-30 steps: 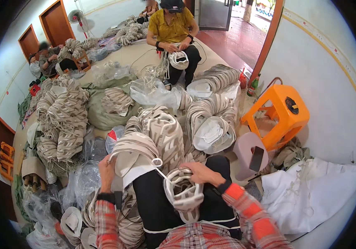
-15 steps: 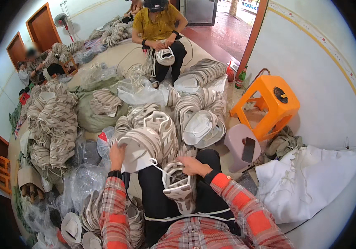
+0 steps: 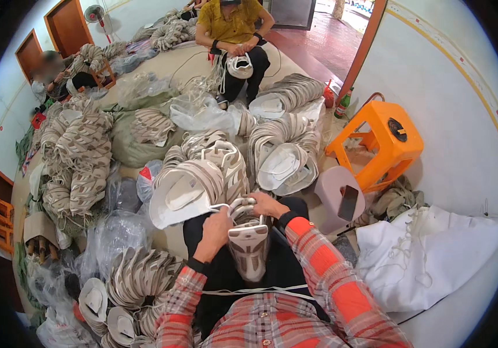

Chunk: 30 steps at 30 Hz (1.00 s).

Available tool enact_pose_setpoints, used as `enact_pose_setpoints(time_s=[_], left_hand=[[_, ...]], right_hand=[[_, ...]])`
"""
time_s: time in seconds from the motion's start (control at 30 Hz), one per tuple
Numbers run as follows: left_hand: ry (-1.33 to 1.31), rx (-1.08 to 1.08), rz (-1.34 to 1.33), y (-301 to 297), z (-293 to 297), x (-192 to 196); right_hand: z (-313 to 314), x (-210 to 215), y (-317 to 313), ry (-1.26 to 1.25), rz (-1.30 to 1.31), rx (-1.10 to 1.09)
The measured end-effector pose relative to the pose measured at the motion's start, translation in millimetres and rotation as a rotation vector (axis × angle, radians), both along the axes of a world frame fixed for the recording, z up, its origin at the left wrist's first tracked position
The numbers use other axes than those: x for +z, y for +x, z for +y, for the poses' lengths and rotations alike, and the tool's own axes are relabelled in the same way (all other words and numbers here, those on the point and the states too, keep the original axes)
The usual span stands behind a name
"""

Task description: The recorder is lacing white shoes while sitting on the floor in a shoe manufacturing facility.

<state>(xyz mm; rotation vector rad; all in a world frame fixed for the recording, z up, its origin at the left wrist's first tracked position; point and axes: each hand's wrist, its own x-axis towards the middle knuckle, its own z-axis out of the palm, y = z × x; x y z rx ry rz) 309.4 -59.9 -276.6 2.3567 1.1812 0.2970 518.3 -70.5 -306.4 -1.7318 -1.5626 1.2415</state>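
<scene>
A beige and white shoe upper point(image 3: 250, 255) lies on my lap between my knees, its toe end toward me. My right hand point(image 3: 267, 206) is closed on the upper's far edge, at the collar. At the upper's left side my left hand point(image 3: 215, 232) is closed, its fingertips pinching a white shoelace point(image 3: 219, 206) that runs toward the collar. Part of the lace is hidden by my fingers. Just beyond my left hand, a nested stack of shoe uppers point(image 3: 170, 194) leans with a pale inner side facing me.
More stacked uppers point(image 3: 284, 156) lie ahead; a bundled heap point(image 3: 80, 156) stands left. An orange stool point(image 3: 403, 151) and a low mauve stool point(image 3: 330, 194) with a phone point(image 3: 349, 203) stand right. White cloth point(image 3: 429, 249) lies near the wall. Another person point(image 3: 234, 35) sits ahead handling an upper.
My left hand has left the stack and moved right and nearer, to the upper's side and the lace. My right hand stays at the collar. The view has shifted slightly.
</scene>
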Motion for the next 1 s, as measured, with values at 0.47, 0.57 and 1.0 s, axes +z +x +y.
enact_pose_setpoints(time_s=[0.47,0.57,1.0], left_hand=[[-0.243,0.256,0.05,-13,-64,-2],[-0.363,0.326,-0.339,-27,-58,-26],[-1.296,0.542,-1.142,-65,-18,-25]], right_hand=[[-48,-109,33,-0.382,-0.133,-0.189],[-62,-136,13,-0.21,0.165,-0.314],[-90,-42,-2,-0.13,0.676,-0.232]])
